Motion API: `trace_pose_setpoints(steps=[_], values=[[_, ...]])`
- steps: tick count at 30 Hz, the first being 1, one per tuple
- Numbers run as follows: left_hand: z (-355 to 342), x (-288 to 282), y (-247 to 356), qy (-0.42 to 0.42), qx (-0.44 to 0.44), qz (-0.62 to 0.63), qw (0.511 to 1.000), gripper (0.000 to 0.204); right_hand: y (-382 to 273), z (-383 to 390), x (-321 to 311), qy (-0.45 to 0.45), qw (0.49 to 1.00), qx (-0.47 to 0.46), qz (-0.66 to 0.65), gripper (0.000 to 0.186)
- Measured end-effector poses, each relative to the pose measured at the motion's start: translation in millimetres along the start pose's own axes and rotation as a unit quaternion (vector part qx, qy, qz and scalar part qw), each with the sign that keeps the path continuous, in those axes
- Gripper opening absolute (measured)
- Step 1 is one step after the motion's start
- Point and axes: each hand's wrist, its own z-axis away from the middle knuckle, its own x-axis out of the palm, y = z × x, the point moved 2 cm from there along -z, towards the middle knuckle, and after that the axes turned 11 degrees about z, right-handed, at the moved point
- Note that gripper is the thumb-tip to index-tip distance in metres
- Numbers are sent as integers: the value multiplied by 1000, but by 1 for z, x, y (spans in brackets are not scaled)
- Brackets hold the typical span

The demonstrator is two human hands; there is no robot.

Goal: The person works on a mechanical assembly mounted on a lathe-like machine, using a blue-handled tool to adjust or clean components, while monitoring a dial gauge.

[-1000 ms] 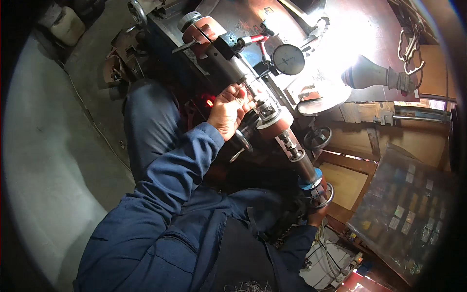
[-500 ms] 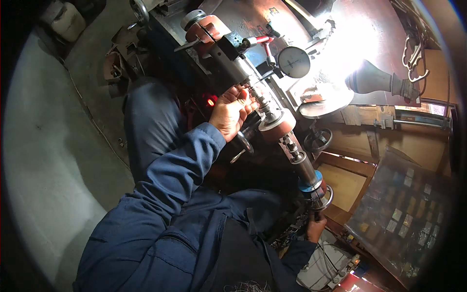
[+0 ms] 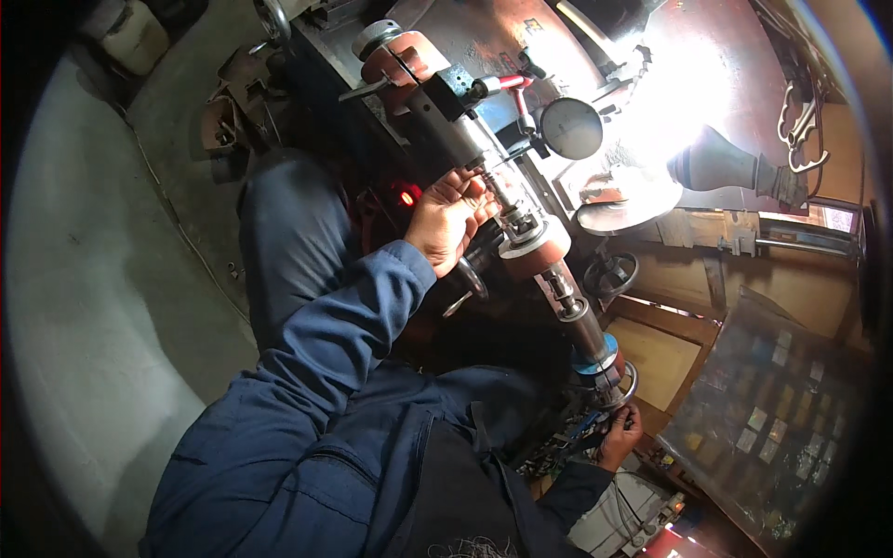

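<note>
My left hand [image 3: 446, 221] has its fingers curled and pinched at a slim stepped metal shaft [image 3: 503, 193]. The shaft lies in line between a steel spindle [image 3: 452, 130] and a reddish-brown collar [image 3: 538, 251]; its end beside my fingertips is partly hidden. A dial gauge [image 3: 571, 128] on a red-jointed arm [image 3: 507, 84] stands just beyond it. Down at the lower right, my right hand [image 3: 619, 439] is closed at the rim of a small metal handwheel [image 3: 633, 383], behind a blue ring [image 3: 597, 355] at the end of the machine.
A bright lamp with a grey housing [image 3: 716, 160] lights the machine bed from the right. Another handwheel [image 3: 611, 272] sits below the bed. Plastic sheeting over small packets [image 3: 763, 418] covers the right side. A metal box [image 3: 221, 126] stands on the floor at left.
My right hand has shifted slightly right and its fingers sit differently at the handwheel's rim. My left hand stays at the shaft. The whole view has moved a little.
</note>
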Motion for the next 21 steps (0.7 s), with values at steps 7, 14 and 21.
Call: trace_pose_setpoints(steps=[7, 14, 21], values=[[-2, 0, 1, -48, -13, 12, 999, 13, 14, -39, 0, -31, 998, 8, -56, 28], [2, 9, 3, -22, -15, 9, 1000, 11, 31, -72, 25, 21, 998, 8, -57, 22], [1, 7, 3, -19, -12, 2, 1000, 10, 32, -69, 46, -30, 989, 88, -119, 22]])
